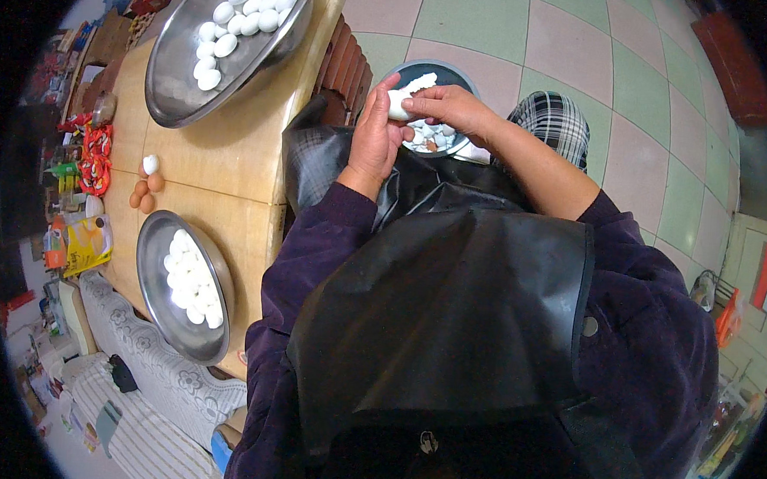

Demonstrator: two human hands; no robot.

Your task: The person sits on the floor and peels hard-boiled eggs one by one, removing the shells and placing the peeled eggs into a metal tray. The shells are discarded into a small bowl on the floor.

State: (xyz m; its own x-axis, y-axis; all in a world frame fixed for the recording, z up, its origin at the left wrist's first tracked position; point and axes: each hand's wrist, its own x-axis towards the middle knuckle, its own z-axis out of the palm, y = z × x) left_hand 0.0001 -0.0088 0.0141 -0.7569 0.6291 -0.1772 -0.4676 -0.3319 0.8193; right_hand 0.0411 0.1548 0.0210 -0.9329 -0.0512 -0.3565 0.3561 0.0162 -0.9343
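A white egg (398, 105) is held between my two hands over a bucket (470, 81) on the floor. My left hand (379, 132) supports it from the left, fingers up, while the thumb and fingers of my right hand (452, 112) pinch its right side. A white piece, apparently eggshell (423, 82), shows just beyond the fingers; what bears it is hidden. Broken shells (431, 136), mostly white with a brown bit, lie in the bucket. On the table, a large steel bowl (176, 92) holds unpeeled-looking white eggs (225, 45), and a smaller steel bowl (154, 279) holds smooth white eggs (189, 278).
The wooden table (199, 158) stands at my left. Between the bowls sit several brown eggs (155, 182) and a white one (150, 164). Red packets (95, 156) and a yellow bag (88, 243) lie at its far edge. A black apron (445, 308) covers my lap.
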